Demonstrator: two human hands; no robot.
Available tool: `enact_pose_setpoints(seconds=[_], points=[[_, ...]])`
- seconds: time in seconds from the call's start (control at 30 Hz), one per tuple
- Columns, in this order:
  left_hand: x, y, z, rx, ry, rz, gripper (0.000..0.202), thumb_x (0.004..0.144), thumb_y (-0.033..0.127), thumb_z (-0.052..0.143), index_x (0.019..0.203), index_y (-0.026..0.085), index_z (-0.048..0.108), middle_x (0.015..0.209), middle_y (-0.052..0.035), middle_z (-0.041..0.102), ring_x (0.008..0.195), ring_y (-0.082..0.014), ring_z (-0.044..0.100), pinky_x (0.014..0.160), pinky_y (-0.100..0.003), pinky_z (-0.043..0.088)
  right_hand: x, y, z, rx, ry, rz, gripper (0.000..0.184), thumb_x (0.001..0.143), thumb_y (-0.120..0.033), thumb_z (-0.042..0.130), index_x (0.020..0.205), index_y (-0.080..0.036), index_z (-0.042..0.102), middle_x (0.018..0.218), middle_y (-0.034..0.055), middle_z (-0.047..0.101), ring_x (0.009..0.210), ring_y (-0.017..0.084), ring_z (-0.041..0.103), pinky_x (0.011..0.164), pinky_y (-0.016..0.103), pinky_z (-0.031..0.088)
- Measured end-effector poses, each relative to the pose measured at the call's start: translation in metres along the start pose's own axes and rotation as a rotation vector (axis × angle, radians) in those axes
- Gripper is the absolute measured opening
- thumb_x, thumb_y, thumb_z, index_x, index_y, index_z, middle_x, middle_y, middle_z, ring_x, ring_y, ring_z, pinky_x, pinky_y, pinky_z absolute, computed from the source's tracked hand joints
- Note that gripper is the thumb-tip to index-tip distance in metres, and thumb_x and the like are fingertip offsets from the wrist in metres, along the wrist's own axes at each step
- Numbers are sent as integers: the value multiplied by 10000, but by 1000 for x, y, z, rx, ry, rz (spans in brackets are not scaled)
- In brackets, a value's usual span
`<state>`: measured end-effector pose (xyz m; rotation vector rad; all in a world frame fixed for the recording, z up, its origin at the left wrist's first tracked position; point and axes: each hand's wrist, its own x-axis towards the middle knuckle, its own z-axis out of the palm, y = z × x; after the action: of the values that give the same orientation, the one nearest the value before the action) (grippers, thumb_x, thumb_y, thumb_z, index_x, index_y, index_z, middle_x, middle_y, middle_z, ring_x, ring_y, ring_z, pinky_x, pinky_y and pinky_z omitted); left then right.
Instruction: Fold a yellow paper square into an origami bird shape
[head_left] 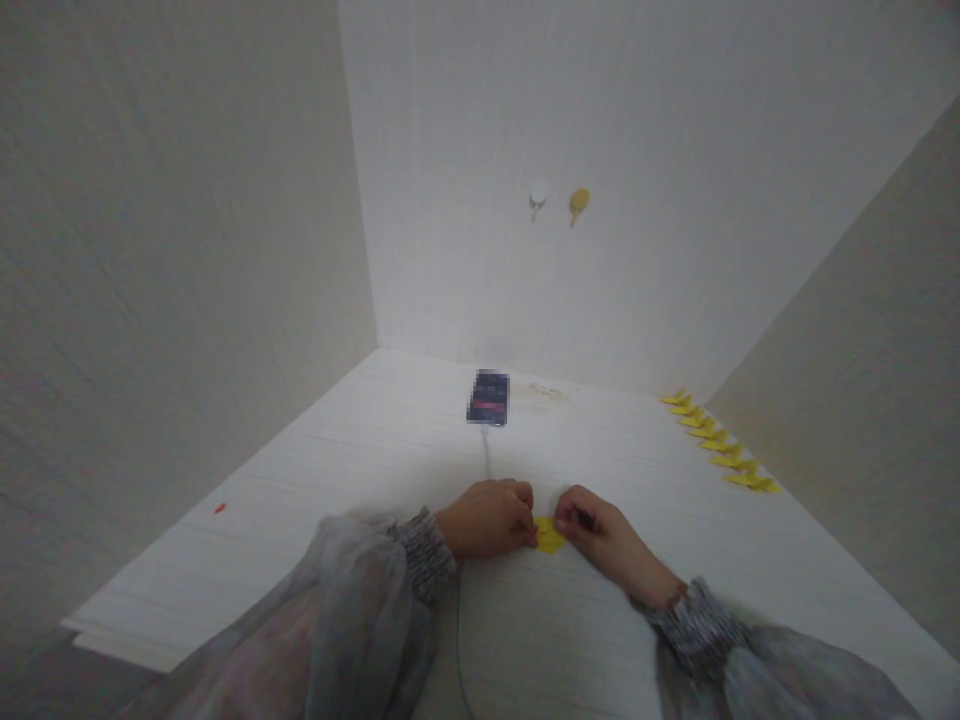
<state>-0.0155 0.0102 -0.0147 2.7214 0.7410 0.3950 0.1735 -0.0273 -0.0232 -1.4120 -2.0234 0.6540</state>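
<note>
A small piece of yellow folded paper (549, 536) lies between my two hands, low over the white table. My left hand (491, 518) pinches its left edge, fingers curled and pressed together. On the other side, my right hand (596, 530) grips the upper right edge between thumb and index finger. Parts of the paper are hidden behind the fingertips. Both wrists are in gathered grey cuffs.
A phone (489, 398) lies farther back, its cable (487, 455) running toward me beneath my left arm. Several yellow folded paper pieces (720, 442) line the right edge. An orange scrap (220, 508) is at left. Two hooks (579, 200) hang on the back wall.
</note>
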Motion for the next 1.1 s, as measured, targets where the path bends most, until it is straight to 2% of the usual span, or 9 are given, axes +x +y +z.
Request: enact_pose_setpoints(seconds=[0.13, 0.27, 0.63, 0.8, 0.97, 1.1], points=[[0, 0, 0, -30, -3, -13, 199, 720, 361, 508, 782, 238, 652, 830, -3, 553, 726, -106, 508, 605, -199, 361, -3, -5, -2, -50, 60, -95, 112, 743, -236, 492, 830, -182, 539, 778, 36, 527, 695, 142, 488, 622, 263, 406], [-1, 0, 2, -52, -9, -7, 183, 719, 346, 513, 775, 235, 648, 831, -5, 545, 723, -102, 504, 608, -193, 365, -6, -9, 2, -130, -12, -182, 253, 693, -248, 569, 938, -192, 537, 910, 65, 520, 872, 189, 476, 770, 325, 388], [0, 0, 6, -141, 2, -20, 171, 684, 313, 558, 750, 185, 650, 839, -14, 541, 695, -93, 513, 619, -191, 382, -4, -4, 12, -216, 8, 30, 193, 644, -194, 584, 823, -163, 522, 790, 31, 526, 734, 161, 490, 660, 294, 394], [0, 6, 3, -200, 40, -47, 182, 654, 303, 589, 777, 172, 621, 890, -19, 529, 721, -99, 508, 669, -209, 390, -6, -6, 11, -284, 9, 55, 196, 630, -193, 592, 811, -162, 522, 770, 31, 531, 703, 157, 491, 632, 286, 380], [1, 8, 7, -241, 113, -140, 388, 632, 393, 585, 933, 152, 547, 918, -41, 512, 706, -109, 495, 648, -230, 398, -6, -12, 10, -341, 11, 68, 199, 644, -268, 600, 793, -155, 532, 763, 48, 534, 697, 169, 491, 619, 290, 374], [2, 10, 8, -252, 112, -149, 373, 649, 433, 556, 890, 149, 576, 924, -48, 492, 696, -103, 482, 633, -223, 393, -8, -16, 10, -358, 30, 46, 185, 652, -279, 594, 771, -151, 533, 788, 62, 527, 743, 183, 475, 653, 307, 370]])
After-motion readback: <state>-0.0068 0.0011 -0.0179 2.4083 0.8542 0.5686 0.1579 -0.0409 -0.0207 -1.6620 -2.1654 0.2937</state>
